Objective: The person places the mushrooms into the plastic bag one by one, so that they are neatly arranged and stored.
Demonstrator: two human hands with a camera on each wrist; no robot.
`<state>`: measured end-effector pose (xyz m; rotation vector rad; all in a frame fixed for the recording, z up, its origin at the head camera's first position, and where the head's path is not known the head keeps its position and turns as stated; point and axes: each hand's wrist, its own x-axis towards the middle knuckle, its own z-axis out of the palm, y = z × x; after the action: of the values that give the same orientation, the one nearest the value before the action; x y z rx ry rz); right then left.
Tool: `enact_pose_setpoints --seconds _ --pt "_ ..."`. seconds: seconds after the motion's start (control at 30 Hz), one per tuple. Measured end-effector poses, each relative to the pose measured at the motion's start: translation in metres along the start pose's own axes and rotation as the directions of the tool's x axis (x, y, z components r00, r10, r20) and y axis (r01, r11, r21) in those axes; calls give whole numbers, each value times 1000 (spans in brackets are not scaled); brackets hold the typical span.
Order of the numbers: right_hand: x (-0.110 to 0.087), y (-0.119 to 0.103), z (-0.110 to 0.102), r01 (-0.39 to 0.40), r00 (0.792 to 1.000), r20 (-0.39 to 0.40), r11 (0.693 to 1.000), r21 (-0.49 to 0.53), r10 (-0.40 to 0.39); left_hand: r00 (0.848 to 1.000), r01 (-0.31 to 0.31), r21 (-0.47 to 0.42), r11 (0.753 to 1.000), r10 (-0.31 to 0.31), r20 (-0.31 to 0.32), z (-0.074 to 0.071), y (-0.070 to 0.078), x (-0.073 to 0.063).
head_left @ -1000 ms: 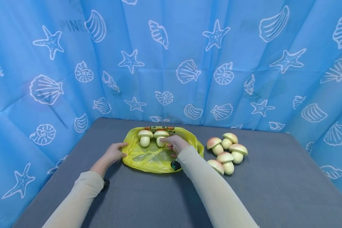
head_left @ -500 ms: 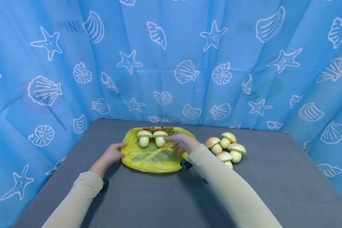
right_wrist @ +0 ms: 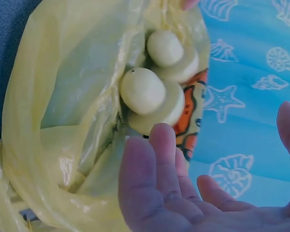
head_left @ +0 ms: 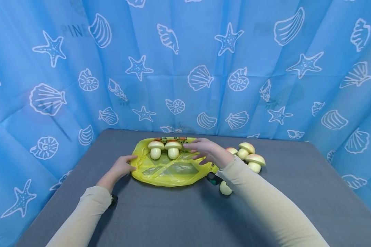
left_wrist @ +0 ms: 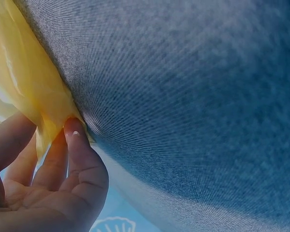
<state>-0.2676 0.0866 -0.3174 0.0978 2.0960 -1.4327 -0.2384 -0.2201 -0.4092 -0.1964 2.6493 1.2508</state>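
Observation:
A yellow plastic bag (head_left: pixel 170 180) lies spread with its mouth open. Two pale mushrooms, a left one (head_left: pixel 155 153) and a right one (head_left: pixel 173 153), sit side by side in it. At the bag's left edge my left hand (head_left: pixel 122 166) pinches the plastic; in the left wrist view the fingertips (left_wrist: pixel 77 135) press into a fold of the yellow bag (left_wrist: pixel 41 82). My right hand (head_left: pixel 208 151) hovers over the bag's right side, fingers loosely extended and holding nothing. The right wrist view shows its fingers (right_wrist: pixel 137 169) apart from the nearer mushroom (right_wrist: pixel 142 92).
More mushrooms with pinkish caps, such as a far one (head_left: pixel 246 148) and a nearer one (head_left: pixel 255 163), lie right of the bag, partly behind the right sleeve (head_left: pixel 259 192). Another mushroom (head_left: pixel 225 188) shows below the wrist. A blue shell-print curtain (head_left: pixel 185 68) backs the grey table (head_left: pixel 160 216).
My right hand has let go of the right mushroom in the bag and drawn back to the right, its sleeve now covering part of the pile. The left hand keeps its place.

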Motion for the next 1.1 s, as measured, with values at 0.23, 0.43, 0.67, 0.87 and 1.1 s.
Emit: enact_pose_setpoints --seconds 0.23,0.43,0.67,0.87,1.1 --pt "-16 5 -12 52 999 -17 999 11 -51 1000 -6 11 1000 6 1 -1 -1 0" --pt "-28 13 -20 81 996 -47 997 -7 -81 1000 4 19 1000 -4 11 -3 -2 1" --pt "-42 25 -32 116 990 -82 993 -2 -116 1000 -1 11 1000 1 8 -3 -1 1" --pt "-55 36 -44 120 987 -107 993 -16 -121 1000 -14 12 1000 14 -1 -2 -3 0" --pt "-70 48 -55 125 983 -127 988 -86 -135 1000 -16 -1 1000 16 8 -2 -2 -1"
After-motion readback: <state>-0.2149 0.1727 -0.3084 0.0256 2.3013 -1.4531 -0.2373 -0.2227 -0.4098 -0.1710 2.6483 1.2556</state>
